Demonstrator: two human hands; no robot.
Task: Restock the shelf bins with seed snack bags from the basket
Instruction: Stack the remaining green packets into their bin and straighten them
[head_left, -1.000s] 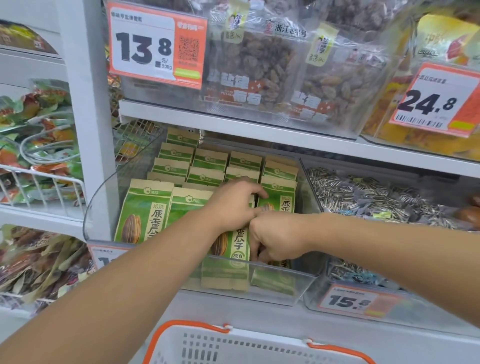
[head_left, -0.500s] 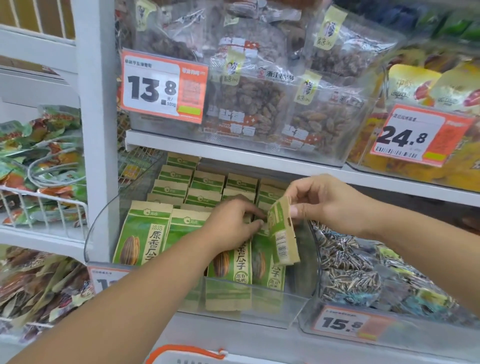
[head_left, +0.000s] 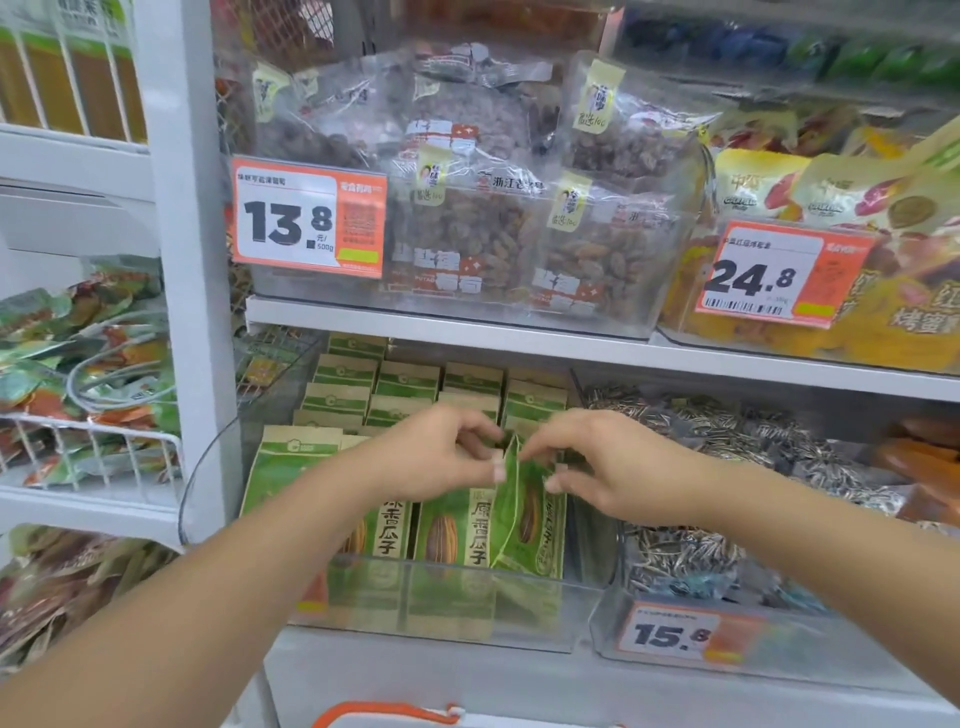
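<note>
Left hand (head_left: 441, 457): I pinched the sunflower seed bag (head_left: 519, 514) top.
Right hand (head_left: 597, 467): pinched too.
Change: bag lowered into clear bin (head_left: 519, 608); nearly shelved.

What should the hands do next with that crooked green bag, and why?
Probably turn the green bag to face front and push it down. Both the left hand and the right hand pinch its top, and it sits twisted at the right end of the front row in the clear bin, while its neighbours stand straight.
</note>
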